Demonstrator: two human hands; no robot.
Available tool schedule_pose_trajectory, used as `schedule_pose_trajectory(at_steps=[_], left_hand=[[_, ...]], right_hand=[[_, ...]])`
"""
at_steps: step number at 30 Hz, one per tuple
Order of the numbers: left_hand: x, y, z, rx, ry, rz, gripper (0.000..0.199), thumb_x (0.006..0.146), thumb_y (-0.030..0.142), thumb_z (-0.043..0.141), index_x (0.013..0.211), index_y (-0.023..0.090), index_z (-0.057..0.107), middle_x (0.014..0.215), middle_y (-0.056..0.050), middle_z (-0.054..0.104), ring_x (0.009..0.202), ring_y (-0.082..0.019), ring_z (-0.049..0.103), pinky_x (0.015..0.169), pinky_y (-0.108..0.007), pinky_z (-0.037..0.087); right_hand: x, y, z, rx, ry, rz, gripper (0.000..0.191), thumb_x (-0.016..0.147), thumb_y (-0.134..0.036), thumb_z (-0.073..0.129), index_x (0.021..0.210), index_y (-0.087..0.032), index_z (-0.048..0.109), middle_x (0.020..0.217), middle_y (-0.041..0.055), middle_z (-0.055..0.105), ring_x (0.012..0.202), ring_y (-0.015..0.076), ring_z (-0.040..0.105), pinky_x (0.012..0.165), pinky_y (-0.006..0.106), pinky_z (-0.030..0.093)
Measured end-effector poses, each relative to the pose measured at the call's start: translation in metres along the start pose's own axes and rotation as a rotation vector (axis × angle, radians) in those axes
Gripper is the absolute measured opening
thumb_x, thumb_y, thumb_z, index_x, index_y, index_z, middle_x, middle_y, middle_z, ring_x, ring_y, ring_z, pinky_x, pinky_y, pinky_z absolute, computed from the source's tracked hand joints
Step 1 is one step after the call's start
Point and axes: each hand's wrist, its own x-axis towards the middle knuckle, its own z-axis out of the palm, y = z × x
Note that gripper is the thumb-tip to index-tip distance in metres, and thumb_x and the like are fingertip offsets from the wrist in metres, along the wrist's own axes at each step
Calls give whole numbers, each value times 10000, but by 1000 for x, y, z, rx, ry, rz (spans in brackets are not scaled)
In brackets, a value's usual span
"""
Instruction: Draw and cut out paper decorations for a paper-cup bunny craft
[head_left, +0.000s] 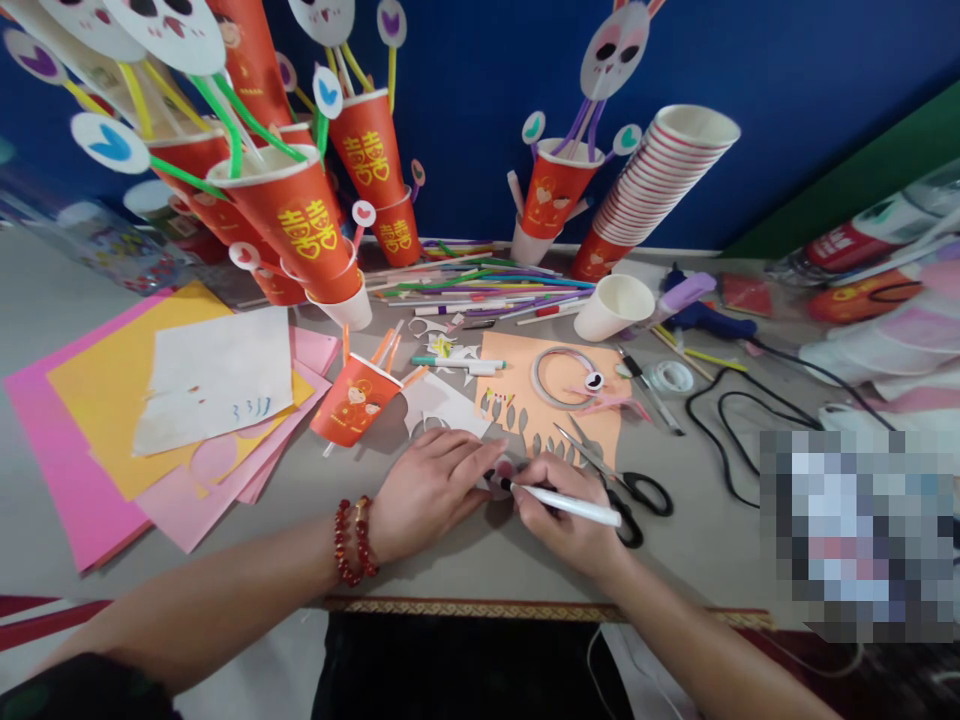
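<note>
My right hand (566, 505) grips a white marker pen (577, 504), its tip on a small paper face (504, 466) with dark eyes and a pink patch. My left hand (431, 485), with red bead bracelets at the wrist, steadies the face's left edge; part of the face is hidden under the fingers. Black-handled scissors (626, 482) lie open just right of my right hand. Beyond my left hand a red paper cup (355, 400) leans with orange strips standing in it. White paper scraps (442, 405) lie in front of my fingers.
An orange sheet (510, 360) with leaf-shaped cutouts carries a tape roll (536, 375). Coloured paper (82, 430) is stacked at left. Finished cup figures (289, 225) stand behind, beside stacked cups (660, 180). A blue glue gun (709, 318) trails a black cord at right.
</note>
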Motion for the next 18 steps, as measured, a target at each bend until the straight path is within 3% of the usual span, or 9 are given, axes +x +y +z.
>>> schedule_pose_trajectory(at_steps=[18], left_hand=[[0, 0, -1, -6, -11, -9, 454, 934, 269, 550, 1349, 144, 416, 1085, -122, 674, 1041, -254, 599, 874, -420, 462]], right_hand=[[2, -4, 0, -7, -11, -2, 102, 798, -157, 571, 731, -227, 539, 625, -34, 624, 490, 112, 559, 508, 221, 434]])
